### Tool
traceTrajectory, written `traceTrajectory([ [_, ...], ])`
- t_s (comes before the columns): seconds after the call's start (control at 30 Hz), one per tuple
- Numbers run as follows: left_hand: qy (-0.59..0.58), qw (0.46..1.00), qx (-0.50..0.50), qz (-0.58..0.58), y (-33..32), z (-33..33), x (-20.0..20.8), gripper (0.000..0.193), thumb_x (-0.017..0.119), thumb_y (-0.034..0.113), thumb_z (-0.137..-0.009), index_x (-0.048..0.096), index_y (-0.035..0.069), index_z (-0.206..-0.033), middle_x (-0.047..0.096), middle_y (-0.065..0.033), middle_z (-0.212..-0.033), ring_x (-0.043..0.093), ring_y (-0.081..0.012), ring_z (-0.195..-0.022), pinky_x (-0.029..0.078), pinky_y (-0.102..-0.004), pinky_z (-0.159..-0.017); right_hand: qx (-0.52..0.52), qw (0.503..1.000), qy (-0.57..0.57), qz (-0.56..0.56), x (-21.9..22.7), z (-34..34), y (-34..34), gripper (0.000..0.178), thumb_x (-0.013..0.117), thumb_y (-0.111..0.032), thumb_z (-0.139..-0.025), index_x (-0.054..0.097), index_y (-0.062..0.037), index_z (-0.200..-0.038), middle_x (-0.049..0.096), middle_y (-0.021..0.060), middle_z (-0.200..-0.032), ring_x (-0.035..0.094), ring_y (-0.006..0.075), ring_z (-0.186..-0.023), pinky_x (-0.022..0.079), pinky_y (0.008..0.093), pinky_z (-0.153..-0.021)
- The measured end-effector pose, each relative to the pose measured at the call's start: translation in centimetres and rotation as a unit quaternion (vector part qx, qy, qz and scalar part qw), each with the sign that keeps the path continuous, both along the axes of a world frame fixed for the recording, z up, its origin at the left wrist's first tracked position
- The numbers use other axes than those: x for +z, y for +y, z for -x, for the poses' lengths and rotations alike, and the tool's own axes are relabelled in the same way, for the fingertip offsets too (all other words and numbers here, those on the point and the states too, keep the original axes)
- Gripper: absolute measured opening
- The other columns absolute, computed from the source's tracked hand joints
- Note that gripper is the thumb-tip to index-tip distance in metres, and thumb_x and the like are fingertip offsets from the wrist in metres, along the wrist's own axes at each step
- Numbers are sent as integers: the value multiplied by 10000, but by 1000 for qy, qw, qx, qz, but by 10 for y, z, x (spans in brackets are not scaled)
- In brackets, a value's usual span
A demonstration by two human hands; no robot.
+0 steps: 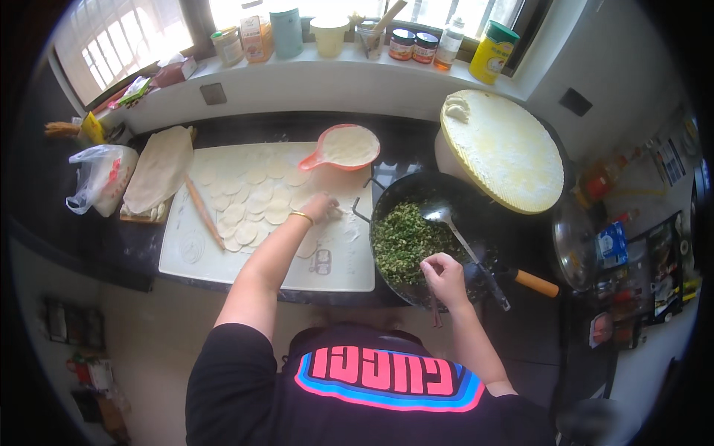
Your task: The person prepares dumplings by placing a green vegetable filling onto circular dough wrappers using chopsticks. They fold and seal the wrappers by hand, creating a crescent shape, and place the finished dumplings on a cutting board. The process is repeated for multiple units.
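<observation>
My left hand (321, 207), with a gold bangle on the wrist, reaches onto the white pastry mat (342, 271) and pinches a round dough wrapper (335, 214) at the right edge of several flat wrappers (253, 201). My right hand (444, 276) hovers over the near rim of the black wok (401, 186) and grips a pair of thin dark chopsticks (436, 316) that point down toward me. The wok holds chopped green filling (405, 238). A metal ladle (440, 215) rests in it, to the right of the filling.
A wooden rolling pin (204, 214) lies left of the wrappers. A pink scoop of flour (343, 146) sits at the mat's far edge. A round straw tray (502, 149) stands behind the wok, whose orange handle (537, 283) points right. Jars line the windowsill (312, 63).
</observation>
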State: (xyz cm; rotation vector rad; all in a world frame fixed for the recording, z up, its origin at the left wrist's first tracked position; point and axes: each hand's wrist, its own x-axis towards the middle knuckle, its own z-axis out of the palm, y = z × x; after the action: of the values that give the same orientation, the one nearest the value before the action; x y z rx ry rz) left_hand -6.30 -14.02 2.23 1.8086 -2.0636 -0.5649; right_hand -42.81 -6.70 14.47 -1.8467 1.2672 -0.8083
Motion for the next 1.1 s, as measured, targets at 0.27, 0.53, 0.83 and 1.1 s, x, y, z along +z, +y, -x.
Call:
traceTrajectory([
  [0.27,70,997,5,40,6,-6,-32,338,683,41,-668,634,69,-1001,605,-170,-960,566,-347,-932,460,-381,-840,-12,1000,15,-4,0,4,1,115,661,-120,-785,637,-8,-774,595,50,-663,549,110,-590,442,255,-562],
  [0.53,135,976,137,105,9,2,-17,401,707,44,-661,592,88,-1043,532,-173,-1060,525,-345,-1006,443,-388,-870,-9,1000,6,12,0,4,2,115,659,-118,-788,637,-6,-772,598,53,-667,548,102,-585,442,252,-557],
  [0.83,-8,985,170,-39,99,-15,3,419,774,128,-590,597,68,-965,564,-160,-1011,540,-310,-992,445,-362,-871,117,979,126,111,-14,29,-10,107,592,-4,-756,612,-10,-862,594,128,-811,596,279,-757,482,346,-683],
  [1.1,-8,988,135,-75,100,-21,11,278,708,157,-670,632,36,-908,649,-181,-846,628,-322,-823,501,-363,-751,392,853,273,212,-4,45,-17,219,554,-7,-714,637,-75,-905,543,143,-965,563,312,-915,478,370,-764],
])
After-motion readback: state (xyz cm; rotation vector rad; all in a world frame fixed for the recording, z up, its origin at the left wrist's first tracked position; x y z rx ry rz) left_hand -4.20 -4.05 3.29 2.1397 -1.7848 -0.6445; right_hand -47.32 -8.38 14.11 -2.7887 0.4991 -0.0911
